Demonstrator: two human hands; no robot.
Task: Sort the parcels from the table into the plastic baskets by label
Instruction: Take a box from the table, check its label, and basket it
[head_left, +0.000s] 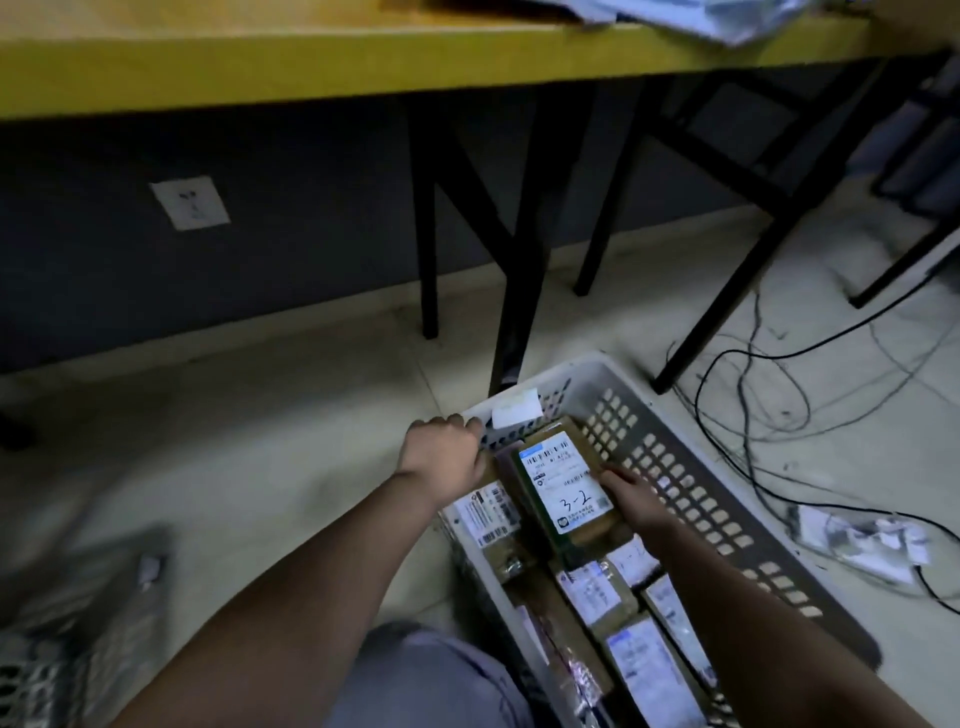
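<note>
Fingers of the right hand (631, 501) clamp a parcel (566, 486) marked 3-2 inside the white basket (691, 486), already stocked with several labelled parcels, while the left hand (441, 454) curls over that basket's far-left rim; more parcels (727, 18) seemingly remain on the table (322, 67) beyond it.

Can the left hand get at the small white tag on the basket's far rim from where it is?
Probably yes. The left hand grips the white basket rim right beside the white tag, with nothing between them; it would have to release the rim first.
</note>
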